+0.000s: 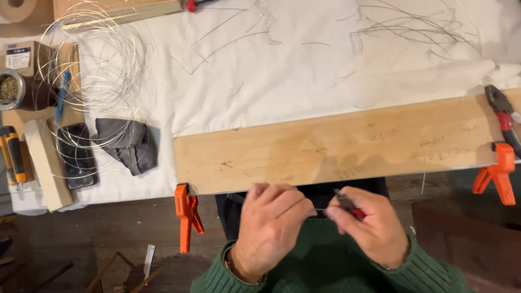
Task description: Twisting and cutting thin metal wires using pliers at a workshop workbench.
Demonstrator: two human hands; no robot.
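Nearest, at six o'clock, the left hand (269, 228) pinches one end of a short thin wire (320, 210) in closed fingers, while the right hand (369, 228) is wrapped around small red-handled pliers (347, 205) whose tip meets that wire. Just beyond lies a wooden board (336, 146) held by orange clamps (187, 214) at seven and three o'clock. Farther off, at ten o'clock, a coil of silver wire (92, 81) rests on the white cloth (282, 65).
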